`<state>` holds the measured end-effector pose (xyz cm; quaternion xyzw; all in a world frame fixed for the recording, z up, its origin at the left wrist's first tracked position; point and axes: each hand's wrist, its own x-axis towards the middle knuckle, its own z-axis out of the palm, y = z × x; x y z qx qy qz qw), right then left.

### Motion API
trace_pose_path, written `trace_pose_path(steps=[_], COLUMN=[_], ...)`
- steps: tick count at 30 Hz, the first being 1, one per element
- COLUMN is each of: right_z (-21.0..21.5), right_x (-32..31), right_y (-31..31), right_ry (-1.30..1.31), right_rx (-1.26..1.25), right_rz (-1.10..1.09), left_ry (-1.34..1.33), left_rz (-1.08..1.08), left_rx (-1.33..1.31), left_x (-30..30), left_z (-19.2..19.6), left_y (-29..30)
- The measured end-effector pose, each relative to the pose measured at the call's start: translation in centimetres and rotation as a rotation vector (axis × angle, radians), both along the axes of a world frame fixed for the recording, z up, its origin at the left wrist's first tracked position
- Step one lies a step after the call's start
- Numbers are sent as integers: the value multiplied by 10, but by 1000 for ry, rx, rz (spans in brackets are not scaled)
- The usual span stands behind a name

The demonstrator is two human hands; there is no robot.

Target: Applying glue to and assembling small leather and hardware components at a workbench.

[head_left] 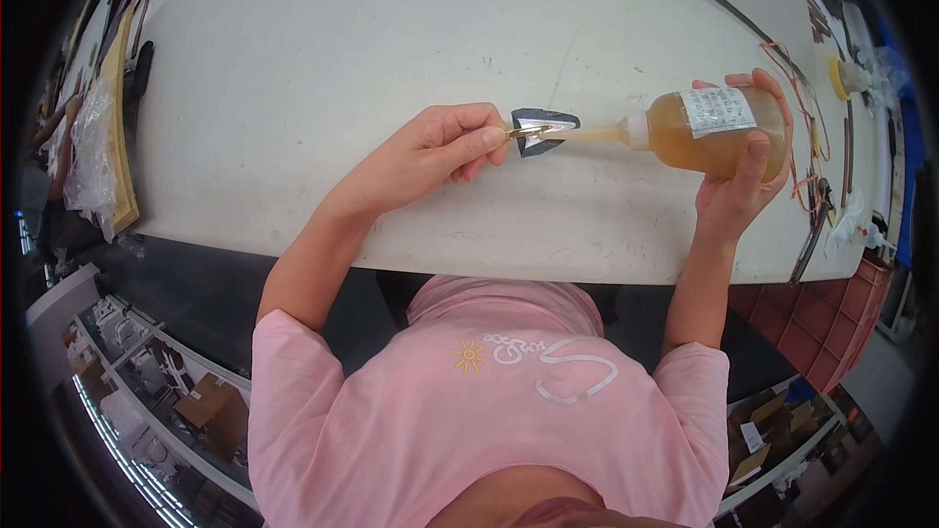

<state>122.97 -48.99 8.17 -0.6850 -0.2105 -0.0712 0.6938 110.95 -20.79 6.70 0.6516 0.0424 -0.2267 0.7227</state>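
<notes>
Between the fingertips of my left hand (445,149) is the end of a small dark triangular piece (536,147) with a silvery inner face. A thin gold-coloured strip (526,131) lies along its middle and reaches my fingers; I cannot make out its kind. Wrapped around a squeeze bottle (673,145) of amber liquid, my right hand (745,181) keeps it on its side. The bottle has a white collar, a white label and a long tapered nozzle (597,134) pointing left. The nozzle's tip is at the silvery face; whether it touches cannot be seen.
Both hands are above a pale worktable (391,49). Thin red wires (810,137) and dark tools (814,235) lie along its right side. Clear plastic wrap (93,152) and a yellowish board (122,127) stand at the left edge. A red crate (817,323) is below right.
</notes>
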Motion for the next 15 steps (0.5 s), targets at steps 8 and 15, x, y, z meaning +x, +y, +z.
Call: trace_pose_path(steps=[8, 15], right_z=[-6, -7], right_x=[5, 4], right_y=[-2, -1], right_ry=[-41, -39], right_rx=[-33, -32], right_rz=[-37, -31], left_ry=[0, -14], left_rz=[-8, 0], left_rx=[11, 5], left_x=[0, 0], left_z=[1, -2], left_y=[0, 0])
